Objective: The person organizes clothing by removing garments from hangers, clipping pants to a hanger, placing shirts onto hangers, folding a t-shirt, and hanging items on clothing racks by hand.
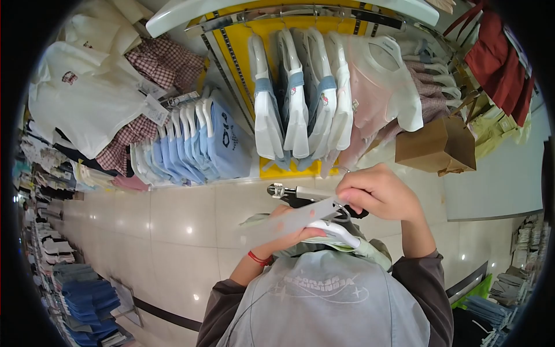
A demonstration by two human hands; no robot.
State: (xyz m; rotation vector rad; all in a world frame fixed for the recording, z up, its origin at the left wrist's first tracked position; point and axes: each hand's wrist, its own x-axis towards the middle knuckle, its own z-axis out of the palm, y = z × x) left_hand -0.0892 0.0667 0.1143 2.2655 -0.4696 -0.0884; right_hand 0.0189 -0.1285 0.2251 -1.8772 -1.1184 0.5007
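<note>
My left hand (277, 236), a red cord round its wrist, grips a white clothes hanger (337, 232) with the thumb lying along it. A pale green garment (372, 252) hangs on this hanger, close against my chest. Across the left fingers lies a translucent plastic strip (295, 220), blurred toward its left end. My right hand (378, 194) is closed, thumb and fingers pinching the strip's right end beside the hanger's metal hook (345, 213). Whether the right fingers also touch the hook, I cannot tell. Just beyond the hands is a light rod with a metal clip (278, 190).
Ahead, a metal rail (300, 13) carries white-and-blue tops (295, 115) and a pink-and-white dress (376, 81). Blue shirts (228, 141) hang at left, near a large white shirt (81, 92). A brown paper bag (436, 144) is at right. Tiled floor (179, 225) lies below.
</note>
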